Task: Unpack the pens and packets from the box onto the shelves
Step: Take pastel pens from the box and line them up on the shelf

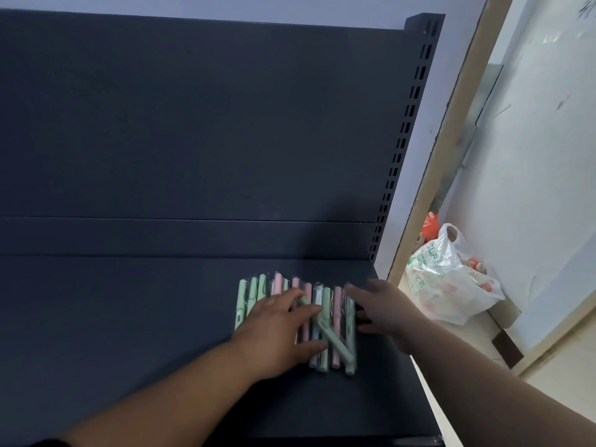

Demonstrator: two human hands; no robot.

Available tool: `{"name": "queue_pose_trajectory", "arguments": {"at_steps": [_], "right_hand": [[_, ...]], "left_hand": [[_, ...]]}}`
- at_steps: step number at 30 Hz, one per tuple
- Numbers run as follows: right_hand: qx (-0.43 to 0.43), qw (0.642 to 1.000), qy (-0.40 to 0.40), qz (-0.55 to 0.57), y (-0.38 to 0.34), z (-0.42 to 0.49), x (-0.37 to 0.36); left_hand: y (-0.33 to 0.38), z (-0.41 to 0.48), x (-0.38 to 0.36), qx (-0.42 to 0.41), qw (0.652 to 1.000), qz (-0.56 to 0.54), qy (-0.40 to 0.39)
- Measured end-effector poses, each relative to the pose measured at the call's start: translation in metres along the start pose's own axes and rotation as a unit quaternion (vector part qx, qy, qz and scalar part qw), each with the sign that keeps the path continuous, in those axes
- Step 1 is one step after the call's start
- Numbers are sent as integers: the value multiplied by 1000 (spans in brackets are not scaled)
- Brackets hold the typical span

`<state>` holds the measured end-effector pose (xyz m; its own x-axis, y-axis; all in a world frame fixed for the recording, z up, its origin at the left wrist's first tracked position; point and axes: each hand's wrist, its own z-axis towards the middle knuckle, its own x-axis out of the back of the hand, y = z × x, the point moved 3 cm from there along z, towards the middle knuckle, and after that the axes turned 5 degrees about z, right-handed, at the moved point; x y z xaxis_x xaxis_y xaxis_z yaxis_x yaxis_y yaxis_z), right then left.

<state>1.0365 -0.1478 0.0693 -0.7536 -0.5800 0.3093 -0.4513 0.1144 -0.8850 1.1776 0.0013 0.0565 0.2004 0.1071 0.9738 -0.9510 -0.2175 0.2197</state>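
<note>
Dark metal shelf (129, 301) fills the view with its back panel rising behind, and off to the right a white plastic bag (451, 279) slumps on the floor. Near the shelf's right end lies the row of pens (325, 301), green, pink and pale blue, side by side, some seemingly in clear sleeves. Light, stiff little things of smooth plastic, likely to roll or skate on bare metal, so I'd herd them from the sides or press flat from above rather than pick at one. Left hand (277, 330) lies over the middle of the row, and right hand (383, 308) sits at its right edge, a bit blurred. One green pen (332, 337) lies slantwise across its neighbours – that's the one wanting straightening, I'd judge, best taken mid-barrel. Left fingers (298, 296) are spread and nearly straight, resting on the pens, thumb out by the near ends; right fingers (354, 290) reach out loosely, touching the outermost pens – gripping nothing I can see
</note>
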Motion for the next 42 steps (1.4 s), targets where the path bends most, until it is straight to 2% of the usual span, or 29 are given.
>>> {"name": "queue_pose_trajectory", "arguments": {"at_steps": [2,4,6,9,13,16,20,24,34,36,40,42], "right_hand": [[80,994,0,-78,3,-6,-2],[136,978,-47,-149,8,-14,-6],[161,961,-83,-209,13,-21,-9],[189,933,-72,-296,17,-25,-13],[216,895,-52,-386,25,-26,-21],[218,891,-55,-395,27,-24,-30],[239,892,-88,-373,24,-21,-38],[271,856,-127,-422,27,-20,-46],[255,838,-180,-449,14,-9,-39],[255,846,-164,-440,8,-12,-39],[302,873,-51,-380,-10,-21,-46],[324,879,-19,-349,-22,-28,-56]], "left_hand": [[-3,1,-1,-3,999,-31,-17],[-5,4,-1,-14,997,-69,-23],[-6,6,0,-21,994,-109,-23],[-10,4,2,-14,991,-130,9],[-22,-6,2,43,994,-76,65],[-32,-15,0,86,995,-40,23],[-38,-23,2,82,995,-42,-24],[-38,-28,0,82,996,-24,-34],[-27,-31,-13,99,983,75,-137],[-27,-32,-10,92,986,68,-125],[-33,-40,9,94,995,10,-21],[-44,-50,21,114,993,-9,26]]}}
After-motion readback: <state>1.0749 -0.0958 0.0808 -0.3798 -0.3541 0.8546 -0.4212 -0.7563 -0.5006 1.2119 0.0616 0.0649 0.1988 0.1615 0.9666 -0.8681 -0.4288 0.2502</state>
